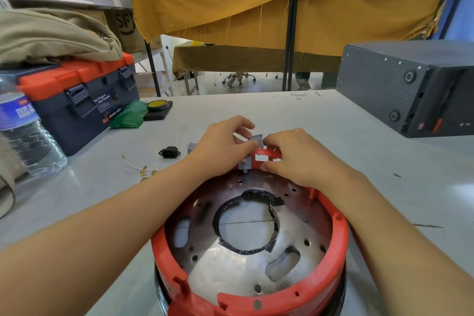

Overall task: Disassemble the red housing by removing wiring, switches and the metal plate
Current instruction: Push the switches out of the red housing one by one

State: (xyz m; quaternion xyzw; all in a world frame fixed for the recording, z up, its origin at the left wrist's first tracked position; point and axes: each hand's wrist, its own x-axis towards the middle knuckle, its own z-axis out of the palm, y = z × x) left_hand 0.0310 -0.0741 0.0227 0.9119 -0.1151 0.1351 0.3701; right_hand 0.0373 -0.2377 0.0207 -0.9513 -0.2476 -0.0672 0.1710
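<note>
The round red housing (pixel 341 233) stands on the table in front of me, open side up. A perforated metal plate (pixel 230 267) with a tape-lined centre hole lies inside it. At the housing's far rim sits a grey switch (pixel 256 140). My left hand (pixel 223 146) pinches that switch from the left, fingers curled over it. My right hand (pixel 292 154) grips the red far rim beside the switch, thumb pressed on the inner side. A removed black power socket (pixel 169 152), a small grey part (pixel 191 147) and loose white wires with brass terminals (pixel 139 169) lie on the table to the left.
A blue and orange toolbox (pixel 82 100) under a beige cloth stands at the left, with a water bottle (pixel 25 133) in front of it. A green bag (pixel 130 115) and yellow tape roll (pixel 157 105) lie behind. A dark grey computer case (pixel 410 90) sits at the right.
</note>
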